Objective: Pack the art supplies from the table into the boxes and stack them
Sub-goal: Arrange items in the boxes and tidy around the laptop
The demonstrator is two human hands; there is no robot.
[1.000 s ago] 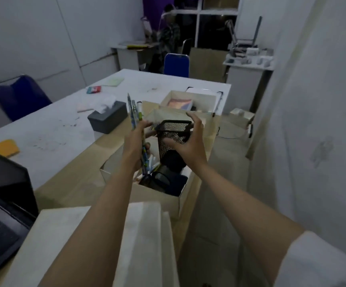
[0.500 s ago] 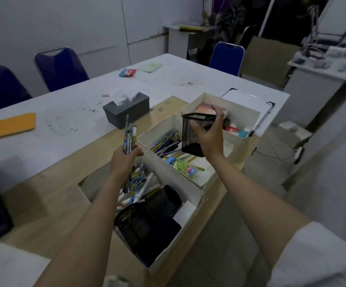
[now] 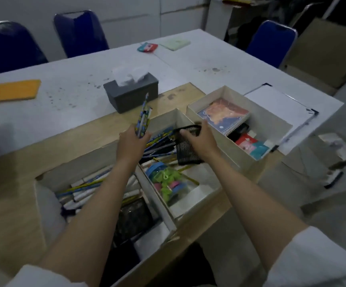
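Note:
Three open cardboard boxes stand in a row on the wooden table top. My left hand (image 3: 131, 141) grips a bundle of patterned pencils (image 3: 143, 119), tips up, over the near end of the middle box (image 3: 190, 206). My right hand (image 3: 201, 139) holds a black mesh pen cup (image 3: 186, 150) tilted low inside the middle box, above loose pencils and a clear jar of coloured clips (image 3: 166, 183). The near box (image 3: 43, 195) holds markers, pencils and a black mesh pouch. The far box (image 3: 261, 119) holds a spiral notebook (image 3: 224, 113) and small packets.
A grey tissue box (image 3: 132, 94) sits behind the boxes. A clipboard with white paper (image 3: 279, 106) lies at the table's right corner. An orange pad (image 3: 12, 93), a small pouch and a pale green card lie on the white table. Blue chairs stand around it.
My view has dropped toward the boxes. My right hand lowered the mesh cup from above the boxes down into the middle box. My left hand keeps hold of the pencil bundle.

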